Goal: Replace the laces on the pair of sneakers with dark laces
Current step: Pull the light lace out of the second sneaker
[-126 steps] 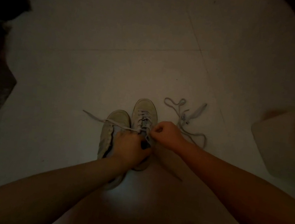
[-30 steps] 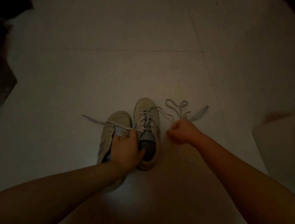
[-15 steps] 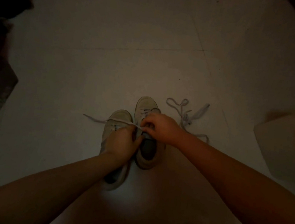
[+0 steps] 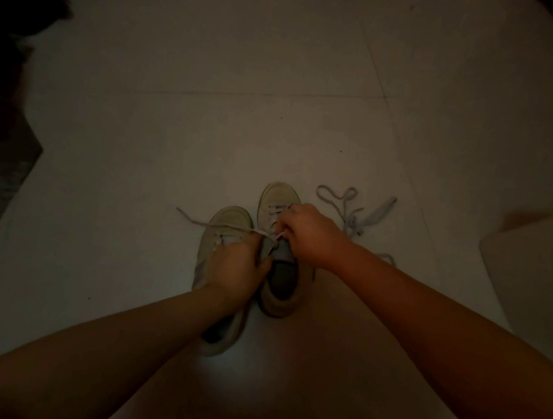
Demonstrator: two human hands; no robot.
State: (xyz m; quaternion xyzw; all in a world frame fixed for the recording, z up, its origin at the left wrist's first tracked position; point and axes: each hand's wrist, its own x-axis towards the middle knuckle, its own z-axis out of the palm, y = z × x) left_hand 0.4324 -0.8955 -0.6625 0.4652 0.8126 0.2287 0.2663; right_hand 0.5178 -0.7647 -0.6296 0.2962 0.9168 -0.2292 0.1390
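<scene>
dim room, pale tiled floor (image 4: pixel 249 68) beyond the hands, dark clutter (image 4: pixel 12 7) far left, pale blurred object (image 4: pixel 536 273) right

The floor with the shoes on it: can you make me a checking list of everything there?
Surface: pale tiled floor, dimly lit.
Job's things: two light sneakers, the left sneaker and the right sneaker, side by side, toes pointing away. A light lace trails left from them. No dark laces seen.
Clutter: a loose light lace lies right of the sneakers; a pale blurred object at far right.
Hands: left hand holds the right sneaker's tongue area; right hand pinches a lace end.
Cables: nothing seen.
Surroundings: dark shapes along the left edge, too dim to identify.
</scene>
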